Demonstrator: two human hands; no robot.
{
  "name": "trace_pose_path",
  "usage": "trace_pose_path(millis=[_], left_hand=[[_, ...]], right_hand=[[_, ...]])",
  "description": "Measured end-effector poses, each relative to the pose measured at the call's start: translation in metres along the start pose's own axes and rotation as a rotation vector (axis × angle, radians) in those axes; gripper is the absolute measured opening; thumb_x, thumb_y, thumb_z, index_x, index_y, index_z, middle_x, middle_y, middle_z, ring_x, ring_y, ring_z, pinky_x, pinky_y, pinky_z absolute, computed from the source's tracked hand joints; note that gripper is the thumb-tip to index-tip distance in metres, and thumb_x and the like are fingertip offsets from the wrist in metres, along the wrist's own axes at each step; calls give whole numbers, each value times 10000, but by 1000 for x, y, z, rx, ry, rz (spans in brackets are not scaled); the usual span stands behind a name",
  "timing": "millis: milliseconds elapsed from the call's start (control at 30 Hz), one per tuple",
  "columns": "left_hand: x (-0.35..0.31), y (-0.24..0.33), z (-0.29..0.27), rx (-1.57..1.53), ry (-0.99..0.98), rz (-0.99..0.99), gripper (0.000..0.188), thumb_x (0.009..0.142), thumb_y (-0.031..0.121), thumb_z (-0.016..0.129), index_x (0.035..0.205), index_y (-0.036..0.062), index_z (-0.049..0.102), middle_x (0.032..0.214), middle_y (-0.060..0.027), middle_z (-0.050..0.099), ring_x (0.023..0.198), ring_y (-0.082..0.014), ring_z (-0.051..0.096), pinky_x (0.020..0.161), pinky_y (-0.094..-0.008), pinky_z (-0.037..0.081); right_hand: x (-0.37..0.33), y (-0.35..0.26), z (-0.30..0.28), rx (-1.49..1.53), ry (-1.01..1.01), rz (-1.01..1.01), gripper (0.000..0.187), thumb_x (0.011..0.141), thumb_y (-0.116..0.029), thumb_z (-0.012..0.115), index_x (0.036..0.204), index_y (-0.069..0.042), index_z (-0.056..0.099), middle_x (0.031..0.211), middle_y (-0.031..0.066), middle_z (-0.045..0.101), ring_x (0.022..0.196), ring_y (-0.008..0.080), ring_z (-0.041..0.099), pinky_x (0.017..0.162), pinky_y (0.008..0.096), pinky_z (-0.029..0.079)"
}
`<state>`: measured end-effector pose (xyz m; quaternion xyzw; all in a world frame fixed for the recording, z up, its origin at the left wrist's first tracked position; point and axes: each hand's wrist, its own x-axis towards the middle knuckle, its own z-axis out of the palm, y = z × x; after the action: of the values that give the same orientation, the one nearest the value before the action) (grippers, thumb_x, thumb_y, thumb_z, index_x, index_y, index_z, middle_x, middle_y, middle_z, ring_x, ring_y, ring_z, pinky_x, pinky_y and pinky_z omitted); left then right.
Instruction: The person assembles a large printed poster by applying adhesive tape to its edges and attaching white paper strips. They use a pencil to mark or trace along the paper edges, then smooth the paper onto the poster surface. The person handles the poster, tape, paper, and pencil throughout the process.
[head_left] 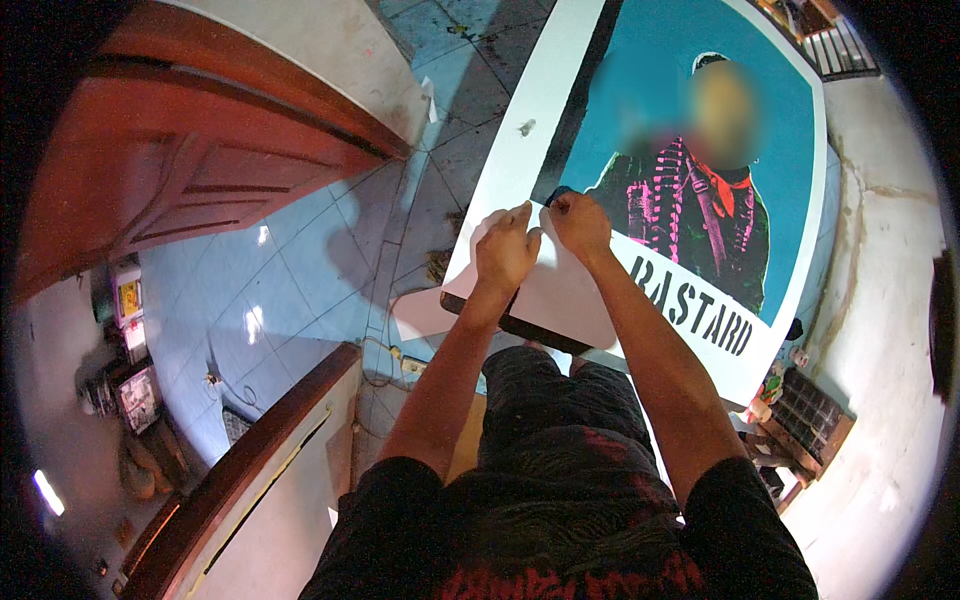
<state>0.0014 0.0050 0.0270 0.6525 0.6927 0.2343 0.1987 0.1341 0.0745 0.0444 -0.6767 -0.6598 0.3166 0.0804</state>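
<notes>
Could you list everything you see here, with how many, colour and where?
Poster: 1, teal with a printed figure, upper right
Strip: 1, black, along poster's left
Margin: 1, white, left of strip
Door: 1, reddish-brown, upper left
Floor tiles: many, bluish, left
Half-wall: 1, pale, brown-topped, lower left
Wall: 1, off-white, right
Clutter: uncountable, mixed, side edges
Shirt: 1, black and red, bottom
Shorts: 1 pair, dark, lower centre
Hands: 2, bare, left and right, near strip's lower end

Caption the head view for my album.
Left hand and right hand close together over a white-bordered teal portrait panel, reddish door at left.
</notes>
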Motion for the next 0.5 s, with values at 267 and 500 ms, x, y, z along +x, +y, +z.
trace_pose_path(millis=[267, 500], left_hand=[[-2, -4, 2, -34, 11, -29, 470, 845, 250, 663, 1272, 63, 601, 1088, -137, 687, 990, -336, 649, 876, -443, 517], [6, 3, -17, -269, -37, -250, 538, 894, 285, 640, 1373, 100, 480, 930, -157, 714, 848, -326, 700, 743, -425, 548]], right_hand=[[-7, 1, 15, -220, 251, -248, 226, 785, -263, 619, 784, -49, 690, 796, 161, 699, 766, 359, 680, 733, 519, 529], [-19, 34, -22, 116, -21, -191, 199, 866, -235, 621, 846, -41, 657, 809, 167, 677, 763, 339, 654, 715, 430, 498]])
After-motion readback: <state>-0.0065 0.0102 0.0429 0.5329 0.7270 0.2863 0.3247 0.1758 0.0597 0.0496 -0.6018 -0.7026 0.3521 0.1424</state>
